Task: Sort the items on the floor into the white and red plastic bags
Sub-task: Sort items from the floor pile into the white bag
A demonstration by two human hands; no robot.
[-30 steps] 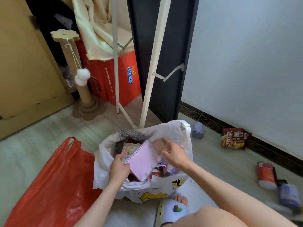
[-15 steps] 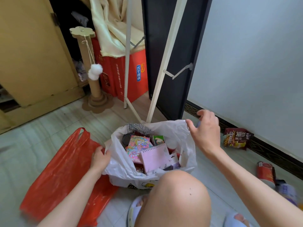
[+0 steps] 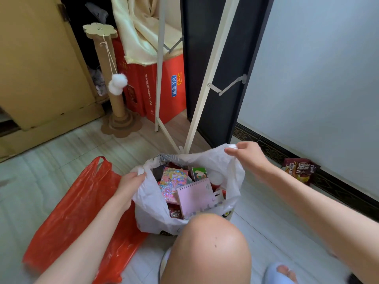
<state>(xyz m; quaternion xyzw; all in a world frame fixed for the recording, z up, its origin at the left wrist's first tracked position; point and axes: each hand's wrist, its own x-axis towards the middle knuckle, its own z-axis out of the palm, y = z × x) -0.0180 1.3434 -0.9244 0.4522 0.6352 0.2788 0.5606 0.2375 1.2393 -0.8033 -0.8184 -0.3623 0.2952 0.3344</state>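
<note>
One white bag (image 3: 155, 210) stands by the knee, the pink notebook (image 3: 194, 197) now dropped inside. The left hand (image 3: 131, 181) has shifted to grip its rim; the right hand (image 3: 244, 154) pinches the far handle, so packing looks finished. One red bag (image 3: 78, 201) lies flat alongside; one snack packet (image 3: 299, 170) remains near the wall.

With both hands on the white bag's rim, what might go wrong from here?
The left hand and right hand grip thin edges of the full white bag; lifting might tear it. The pink notebook stands tilted on top and could slip out. The snack packet by the wall may get overlooked.
</note>
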